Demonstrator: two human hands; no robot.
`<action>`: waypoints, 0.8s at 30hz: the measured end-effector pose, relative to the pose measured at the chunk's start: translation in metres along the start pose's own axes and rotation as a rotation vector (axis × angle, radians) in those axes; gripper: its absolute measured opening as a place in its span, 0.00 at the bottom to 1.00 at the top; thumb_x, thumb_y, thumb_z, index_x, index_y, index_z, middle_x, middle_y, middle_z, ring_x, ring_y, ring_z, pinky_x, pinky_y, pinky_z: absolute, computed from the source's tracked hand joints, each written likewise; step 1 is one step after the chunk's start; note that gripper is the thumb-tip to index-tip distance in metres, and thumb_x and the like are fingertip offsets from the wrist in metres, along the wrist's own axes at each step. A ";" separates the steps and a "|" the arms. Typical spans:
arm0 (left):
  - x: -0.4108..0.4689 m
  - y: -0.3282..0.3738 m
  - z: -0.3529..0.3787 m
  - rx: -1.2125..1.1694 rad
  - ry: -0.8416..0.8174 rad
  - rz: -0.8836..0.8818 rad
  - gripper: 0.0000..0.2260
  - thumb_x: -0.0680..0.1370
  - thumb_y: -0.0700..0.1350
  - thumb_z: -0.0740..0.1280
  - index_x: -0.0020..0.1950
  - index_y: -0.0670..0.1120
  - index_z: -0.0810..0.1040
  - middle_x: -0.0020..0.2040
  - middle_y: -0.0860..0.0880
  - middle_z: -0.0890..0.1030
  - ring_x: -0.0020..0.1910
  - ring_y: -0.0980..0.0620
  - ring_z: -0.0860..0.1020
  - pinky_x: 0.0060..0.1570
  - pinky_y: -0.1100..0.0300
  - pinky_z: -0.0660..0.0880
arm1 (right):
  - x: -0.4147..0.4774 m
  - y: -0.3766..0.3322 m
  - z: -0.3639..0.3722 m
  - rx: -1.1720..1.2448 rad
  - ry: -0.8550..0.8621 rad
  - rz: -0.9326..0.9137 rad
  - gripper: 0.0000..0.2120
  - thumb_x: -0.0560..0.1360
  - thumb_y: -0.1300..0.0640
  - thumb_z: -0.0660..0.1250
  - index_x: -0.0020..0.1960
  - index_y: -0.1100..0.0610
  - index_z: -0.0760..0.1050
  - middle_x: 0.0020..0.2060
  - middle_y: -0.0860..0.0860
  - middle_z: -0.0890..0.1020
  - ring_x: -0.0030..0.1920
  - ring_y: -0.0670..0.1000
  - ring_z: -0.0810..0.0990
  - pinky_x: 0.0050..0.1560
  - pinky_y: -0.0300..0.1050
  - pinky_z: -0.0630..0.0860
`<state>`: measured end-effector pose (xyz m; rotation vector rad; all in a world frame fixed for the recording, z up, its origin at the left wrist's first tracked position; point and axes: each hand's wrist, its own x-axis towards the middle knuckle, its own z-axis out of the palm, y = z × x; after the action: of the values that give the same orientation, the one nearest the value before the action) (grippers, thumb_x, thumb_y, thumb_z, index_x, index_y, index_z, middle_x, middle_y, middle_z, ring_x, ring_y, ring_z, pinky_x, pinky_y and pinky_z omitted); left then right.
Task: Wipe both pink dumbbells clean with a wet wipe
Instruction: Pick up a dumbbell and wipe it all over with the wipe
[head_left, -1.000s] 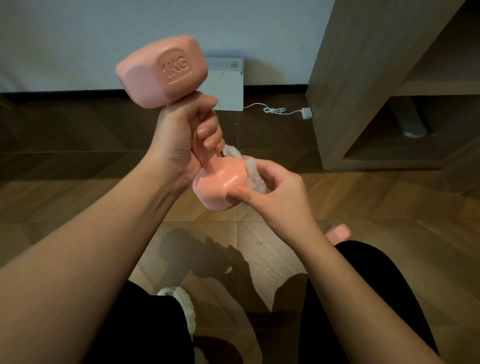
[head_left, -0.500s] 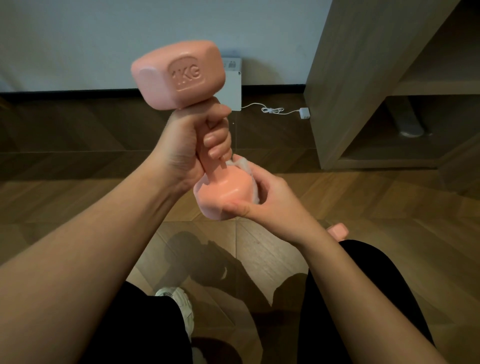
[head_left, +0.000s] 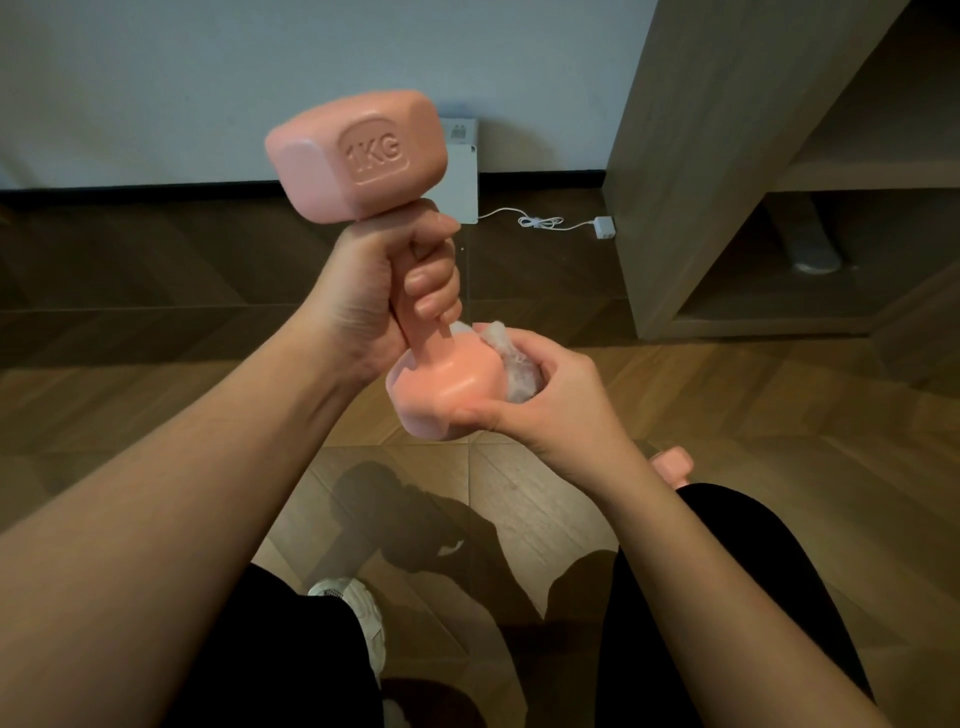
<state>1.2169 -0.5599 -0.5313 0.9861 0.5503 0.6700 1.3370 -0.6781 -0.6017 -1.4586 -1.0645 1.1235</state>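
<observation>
- Left hand (head_left: 384, 291): fingers and thumb are curled fully round the handle of the pink dumbbell (head_left: 358, 156) in a tight fist; the fingertips show on the right side of the handle
- Left forearm: enters from the lower left and rises diagonally to the centre of the view; the hand holds the dumbbell near upright, its top tilted slightly to the left
- Dumbbell position: held in the air above the wooden floor (head_left: 156, 364), at the centre of the view; the upper head, marked "1KG", sits directly above the left hand and the lower head just below it
- Right hand (head_left: 540, 395): fingers are curled and press a bunched white wet wipe (head_left: 511, 364) against the right face of the lower head; the thumb lies along the lower front edge of that head
- Right forearm: enters from the lower right and rises towards the centre
- Second dumbbell (head_left: 672, 465): only one pink end shows, just beside the right forearm and past the right knee; the rest is hidden
- Surroundings: a wooden shelf unit (head_left: 701, 156) at the upper right; a white box (head_left: 460, 176) against the wall with a white cable (head_left: 540, 223) on the floor; a white shoe (head_left: 358, 613) at the bottom
</observation>
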 end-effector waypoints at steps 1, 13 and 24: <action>0.000 -0.001 0.000 -0.008 -0.016 -0.006 0.16 0.71 0.39 0.61 0.24 0.50 0.65 0.19 0.52 0.63 0.18 0.53 0.61 0.25 0.60 0.61 | 0.001 0.000 -0.003 0.045 -0.072 0.009 0.35 0.61 0.48 0.81 0.66 0.50 0.74 0.58 0.45 0.79 0.59 0.46 0.79 0.52 0.44 0.81; 0.000 -0.004 0.002 -0.030 -0.116 -0.088 0.16 0.71 0.39 0.61 0.24 0.49 0.66 0.18 0.52 0.63 0.17 0.54 0.61 0.24 0.60 0.63 | 0.003 0.003 0.006 0.339 -0.372 0.076 0.31 0.62 0.63 0.79 0.63 0.52 0.75 0.56 0.50 0.80 0.57 0.50 0.80 0.50 0.47 0.81; 0.001 -0.005 -0.001 0.049 -0.033 -0.071 0.18 0.72 0.39 0.61 0.22 0.50 0.67 0.19 0.52 0.64 0.18 0.54 0.62 0.25 0.61 0.65 | 0.006 0.007 -0.002 0.193 -0.273 0.106 0.27 0.62 0.56 0.81 0.59 0.46 0.76 0.55 0.46 0.79 0.56 0.48 0.80 0.47 0.40 0.80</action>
<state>1.2182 -0.5602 -0.5360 1.0176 0.5724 0.5783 1.3409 -0.6739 -0.6092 -1.2449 -1.0390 1.4906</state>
